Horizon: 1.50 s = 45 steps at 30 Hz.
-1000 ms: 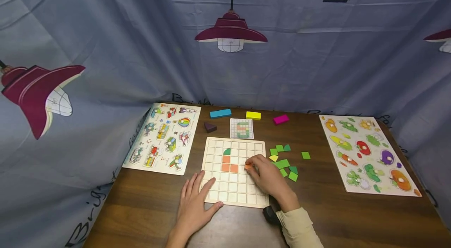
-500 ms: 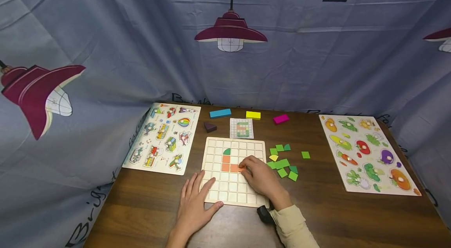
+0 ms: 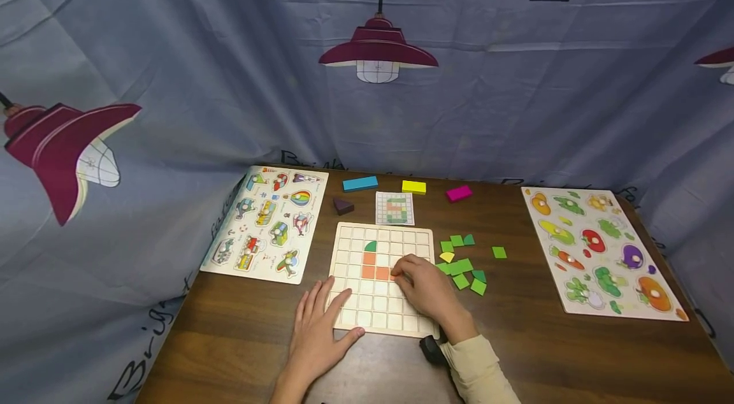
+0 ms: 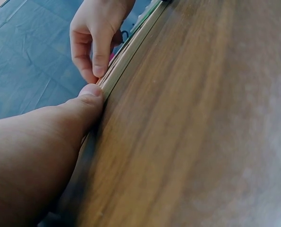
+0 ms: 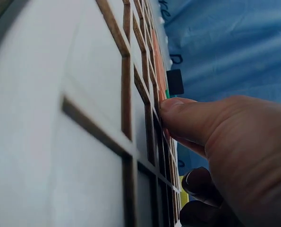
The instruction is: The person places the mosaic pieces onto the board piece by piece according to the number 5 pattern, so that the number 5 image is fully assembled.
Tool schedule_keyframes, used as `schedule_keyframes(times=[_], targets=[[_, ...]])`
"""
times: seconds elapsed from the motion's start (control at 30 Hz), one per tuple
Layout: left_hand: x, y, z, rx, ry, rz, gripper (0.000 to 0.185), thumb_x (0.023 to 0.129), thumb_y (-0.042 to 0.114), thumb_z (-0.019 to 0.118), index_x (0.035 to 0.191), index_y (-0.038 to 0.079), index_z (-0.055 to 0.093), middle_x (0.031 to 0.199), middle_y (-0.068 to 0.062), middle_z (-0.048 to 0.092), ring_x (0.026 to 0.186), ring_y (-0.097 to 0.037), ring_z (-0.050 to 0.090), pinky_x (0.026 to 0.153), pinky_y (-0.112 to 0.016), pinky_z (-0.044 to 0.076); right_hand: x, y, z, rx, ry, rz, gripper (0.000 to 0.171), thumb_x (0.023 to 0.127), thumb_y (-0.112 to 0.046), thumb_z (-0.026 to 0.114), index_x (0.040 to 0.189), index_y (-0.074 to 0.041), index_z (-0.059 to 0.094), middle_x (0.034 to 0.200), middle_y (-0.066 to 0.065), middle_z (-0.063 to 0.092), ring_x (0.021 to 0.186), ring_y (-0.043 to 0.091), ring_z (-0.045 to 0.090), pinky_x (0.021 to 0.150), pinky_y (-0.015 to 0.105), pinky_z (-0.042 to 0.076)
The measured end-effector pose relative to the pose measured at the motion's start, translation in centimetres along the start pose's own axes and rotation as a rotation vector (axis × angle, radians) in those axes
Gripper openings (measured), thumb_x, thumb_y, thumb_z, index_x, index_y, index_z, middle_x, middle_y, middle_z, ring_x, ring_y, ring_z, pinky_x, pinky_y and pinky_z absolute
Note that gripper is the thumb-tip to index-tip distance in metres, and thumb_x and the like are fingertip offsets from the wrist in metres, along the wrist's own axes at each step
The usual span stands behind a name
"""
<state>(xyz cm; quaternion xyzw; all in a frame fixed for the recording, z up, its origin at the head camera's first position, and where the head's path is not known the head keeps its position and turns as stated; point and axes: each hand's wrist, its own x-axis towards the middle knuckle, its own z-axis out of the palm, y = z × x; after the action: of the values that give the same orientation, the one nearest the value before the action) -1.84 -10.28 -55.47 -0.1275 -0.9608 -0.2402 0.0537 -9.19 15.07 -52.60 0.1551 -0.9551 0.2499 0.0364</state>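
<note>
A pale wooden grid board (image 3: 381,321) lies in the middle of the brown table. On it sit a green quarter-round tile (image 3: 371,246), an orange tile (image 3: 369,259) below that, and more orange tiles (image 3: 375,273) in the row beneath. My right hand (image 3: 408,273) pinches another orange tile (image 3: 394,275) down against the board, right of that row, fingers curled over it. The right wrist view shows the thumb (image 5: 197,118) on the grid's ribs. My left hand (image 3: 321,318) lies flat, fingers straight, on the board's near left corner, its thumb (image 4: 86,101) against the board's edge (image 4: 126,56).
Loose green tiles (image 3: 461,264) and a yellow piece (image 3: 446,257) lie right of the board. A pattern card (image 3: 394,208), blue (image 3: 360,183), yellow (image 3: 413,187), magenta (image 3: 459,193) and dark triangular (image 3: 343,206) blocks sit behind. Peg puzzles flank it: vehicles (image 3: 266,222), vegetables (image 3: 599,251).
My right hand has carried the orange tile leftward across the board and lowered it beside the orange tiles in the row. The left hand has stayed put.
</note>
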Motion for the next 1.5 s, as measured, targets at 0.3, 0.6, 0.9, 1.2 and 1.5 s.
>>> schedule_keyframes(times=[0.3, 0.6, 0.9, 1.2, 1.5], targets=[[0.2, 0.1, -0.1, 0.005, -0.004, 0.002, 0.074, 0.084, 0.069, 0.067, 0.147, 0.033, 0.053, 0.166, -0.007, 0.034, 0.154, -0.035, 0.028, 0.125, -0.054, 0.016, -0.5, 0.2, -0.5, -0.007, 0.04, 0.034, 0.003, 0.092, -0.024, 0.077, 0.089, -0.025, 0.075, 0.107, -0.013, 0.072, 0.101, 0.014, 0.071, 0.08, 0.036, 0.06], [0.2, 0.1, -0.1, 0.002, -0.015, -0.002, 0.074, 0.084, 0.069, 0.067, 0.147, 0.034, 0.052, 0.167, -0.006, 0.033, 0.155, -0.035, 0.027, 0.125, -0.054, 0.015, -1.7, 1.9, -1.8, -0.025, 0.083, 0.078, 0.009, 0.088, -0.018, 0.08, 0.092, -0.023, 0.074, 0.104, -0.008, 0.071, 0.095, 0.017, 0.07, 0.077, 0.039, 0.059], [0.0, 0.2, -0.2, -0.004, -0.023, -0.013, 0.074, 0.084, 0.068, 0.067, 0.147, 0.033, 0.052, 0.167, -0.006, 0.032, 0.155, -0.035, 0.026, 0.125, -0.054, 0.015, -6.3, 8.7, -5.0, -0.008, 0.286, 0.186, 0.015, 0.087, -0.014, 0.081, 0.101, -0.013, 0.076, 0.105, 0.003, 0.071, 0.083, 0.018, 0.065, 0.07, 0.038, 0.054], [-0.7, -0.4, -0.5, 0.022, 0.01, -0.017, 0.074, 0.082, 0.067, 0.07, 0.145, 0.032, 0.055, 0.166, -0.007, 0.035, 0.153, -0.036, 0.029, 0.124, -0.056, 0.017, -9.6, 11.7, -4.6, 0.069, 0.379, 0.255, 0.019, 0.084, -0.009, 0.082, 0.103, -0.011, 0.076, 0.099, 0.005, 0.07, 0.072, 0.001, 0.048, 0.061, 0.012, 0.036], [-0.1, -0.1, -0.1, 0.017, -0.008, 0.001, 0.074, 0.084, 0.07, 0.067, 0.147, 0.033, 0.052, 0.167, -0.006, 0.032, 0.154, -0.035, 0.027, 0.124, -0.055, 0.016, -9.5, 11.7, -4.4, 0.043, 0.372, 0.255, 0.027, 0.079, -0.016, 0.088, 0.104, -0.013, 0.075, 0.102, 0.002, 0.07, 0.074, 0.002, 0.051, 0.063, 0.013, 0.041]])
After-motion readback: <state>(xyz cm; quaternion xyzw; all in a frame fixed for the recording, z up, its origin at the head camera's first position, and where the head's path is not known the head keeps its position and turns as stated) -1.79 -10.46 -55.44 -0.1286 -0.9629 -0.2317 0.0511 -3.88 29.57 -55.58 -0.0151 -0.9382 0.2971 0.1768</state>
